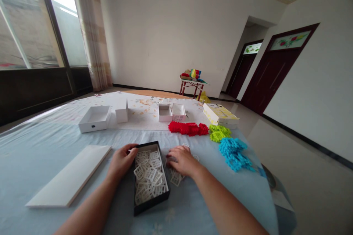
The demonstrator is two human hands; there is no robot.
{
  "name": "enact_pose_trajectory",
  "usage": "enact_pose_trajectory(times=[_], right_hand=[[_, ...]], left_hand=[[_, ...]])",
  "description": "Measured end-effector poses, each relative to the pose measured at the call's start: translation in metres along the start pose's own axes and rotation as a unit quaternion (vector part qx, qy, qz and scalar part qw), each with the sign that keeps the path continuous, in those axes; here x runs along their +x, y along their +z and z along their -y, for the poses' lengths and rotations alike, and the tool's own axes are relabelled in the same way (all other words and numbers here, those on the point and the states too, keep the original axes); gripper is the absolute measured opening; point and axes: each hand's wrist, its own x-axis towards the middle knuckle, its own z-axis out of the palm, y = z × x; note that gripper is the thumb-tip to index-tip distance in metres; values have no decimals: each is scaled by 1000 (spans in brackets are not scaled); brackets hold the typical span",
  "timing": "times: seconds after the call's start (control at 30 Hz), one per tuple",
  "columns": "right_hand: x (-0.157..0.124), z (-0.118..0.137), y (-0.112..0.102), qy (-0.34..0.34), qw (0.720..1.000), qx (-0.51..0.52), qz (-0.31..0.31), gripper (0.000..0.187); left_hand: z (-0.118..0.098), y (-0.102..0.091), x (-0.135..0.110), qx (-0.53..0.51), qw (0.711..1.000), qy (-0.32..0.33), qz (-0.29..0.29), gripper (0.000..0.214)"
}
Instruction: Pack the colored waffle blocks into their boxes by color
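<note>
A black box [150, 202] full of several white lattice pieces [149, 176] lies on the light blue table [41, 147] in front of me. My left hand [121, 161] curls over the box's far left corner, fingers closed on its rim. Just right of the box, my right hand [183, 159] rests palm down on loose white pieces [175, 179], fingers bent over them; what they pinch is hidden.
A flat white lid [70, 176] lies to the left. Red [187, 128], green [219, 133] and blue [234, 152] piles of pieces sit at the right. White open boxes [95, 118] and a yellow box [220, 114] stand farther back. The table's right edge is beside the blue pile.
</note>
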Motion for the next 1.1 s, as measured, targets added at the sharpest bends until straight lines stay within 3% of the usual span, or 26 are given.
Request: enact_pose_trajectory(times=[0.2,0.3,0.4,0.47,0.8,1.0,1.1], right_hand=[[-12,-30,-15,80,996,-3,-45,25],[-14,-42,-16,127,989,-2,-74,46],[-13,-46,-12,169,984,-9,-49,74],[-12,-42,-9,177,984,-8,-28,83],[-5,-8,4,86,996,16,-20,63],[1,-8,5,63,998,8,2,76],[3,-8,4,33,999,4,24,57]], left_hand=[[1,1,1,2,1000,-1,1,40],[0,1,0,3,1000,-2,1,39],[-2,0,-1,2,1000,-4,-4,39],[-4,0,-1,-2,1000,-6,-7,39],[-10,-1,-4,-7,1000,-10,-12,41],[-8,0,-3,0,1000,-8,-9,41],[-8,0,-3,6,1000,-6,-8,41]])
